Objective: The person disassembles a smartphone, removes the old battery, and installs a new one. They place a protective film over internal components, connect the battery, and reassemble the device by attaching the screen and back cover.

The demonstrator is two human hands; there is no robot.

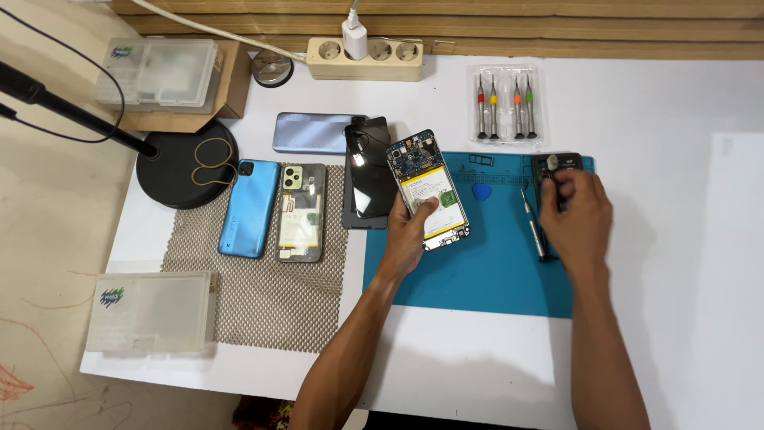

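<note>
Your left hand [410, 231] grips an opened phone [427, 189] above the blue mat [477, 271]. Your right hand [577, 215] pinches what looks like a small black part [555, 166], with a screwdriver [533, 224] lying just beside it.

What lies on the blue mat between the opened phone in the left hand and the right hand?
In the head view, between the opened phone and the right hand lie a blue pick and a screwdriver on the blue mat.

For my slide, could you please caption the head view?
Left hand holds an opened phone; right hand grips a small black part.
</note>
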